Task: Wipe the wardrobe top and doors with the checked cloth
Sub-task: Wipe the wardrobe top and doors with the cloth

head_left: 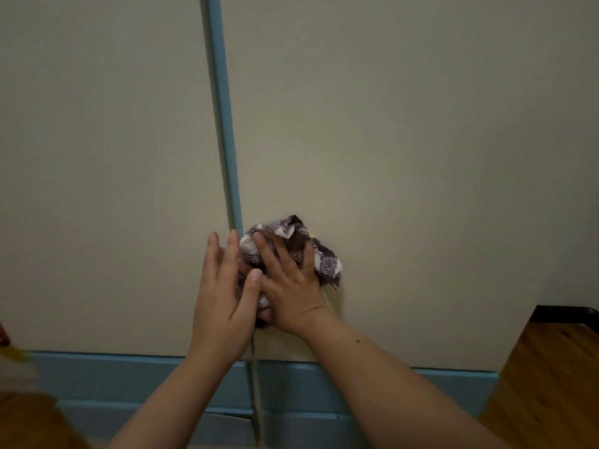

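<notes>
Two cream wardrobe doors fill the view, the left door (107,176) and the right door (405,157), split by a blue vertical strip (223,118). A bunched purple-and-white checked cloth (327,264) lies against the lower left part of the right door. My right hand (288,286) presses flat on the cloth with spread fingers. My left hand (223,296) is beside it with straight fingers, its thumb touching the cloth's left side and its fingertips near the blue strip.
A blue base band (129,374) runs under the doors. Wooden floor (544,384) shows at the lower right, with a dark edge (567,312) above it. A blurred yellow and red object (9,348) sits at the left edge.
</notes>
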### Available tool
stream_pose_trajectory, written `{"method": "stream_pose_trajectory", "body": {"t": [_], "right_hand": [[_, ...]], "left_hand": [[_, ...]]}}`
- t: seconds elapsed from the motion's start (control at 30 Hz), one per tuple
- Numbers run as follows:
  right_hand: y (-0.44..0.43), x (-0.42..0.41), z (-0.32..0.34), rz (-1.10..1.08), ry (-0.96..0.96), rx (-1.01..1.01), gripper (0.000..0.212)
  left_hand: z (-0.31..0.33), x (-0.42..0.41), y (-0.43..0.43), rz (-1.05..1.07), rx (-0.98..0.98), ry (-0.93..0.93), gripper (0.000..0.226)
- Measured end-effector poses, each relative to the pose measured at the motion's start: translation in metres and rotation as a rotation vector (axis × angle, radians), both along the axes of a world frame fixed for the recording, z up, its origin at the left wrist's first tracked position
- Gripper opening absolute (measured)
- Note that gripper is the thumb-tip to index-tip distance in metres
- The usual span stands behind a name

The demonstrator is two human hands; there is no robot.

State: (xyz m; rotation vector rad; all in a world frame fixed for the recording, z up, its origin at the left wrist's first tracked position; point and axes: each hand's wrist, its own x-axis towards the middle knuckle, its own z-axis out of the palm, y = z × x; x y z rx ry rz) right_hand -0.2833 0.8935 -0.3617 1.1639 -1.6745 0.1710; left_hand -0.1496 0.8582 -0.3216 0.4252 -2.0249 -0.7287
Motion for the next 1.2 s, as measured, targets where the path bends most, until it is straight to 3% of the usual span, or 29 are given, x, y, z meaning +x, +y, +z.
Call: {"method": "stream_pose_trajectory", "body": {"t": [0.27, 0.43, 0.63, 0.7, 0.9, 1.2], "right_hand": [[0.009, -0.001, -0.042, -0.020, 0.087, 0.259, 0.091], [0.015, -0.009, -0.085, -0.017, 0.127, 0.407, 0.079], [0.030, -0.023, -0.097, 0.134, 0.209, 0.396, 0.076], [0.039, -0.031, -0.101, 0.105, 0.241, 0.423, 0.082], [0.089, -0.071, -0.122, 0.060, 0.292, 0.448, 0.067], [0.206, -0.129, -0.130, -0.095, 0.170, 0.366, 0.083]], "left_hand": [[-0.040, -0.002, 0.000, 0.068, -0.023, -0.184, 0.075], [-0.051, -0.004, 0.003, 0.081, -0.028, -0.333, 0.073], [-0.060, -0.006, 0.006, 0.097, -0.072, -0.458, 0.071], [-0.060, -0.009, 0.006, 0.130, -0.055, -0.478, 0.071], [-0.058, -0.024, 0.021, 0.252, -0.026, -0.552, 0.083], [-0.054, -0.053, 0.050, 0.313, -0.054, -0.433, 0.087]]}}
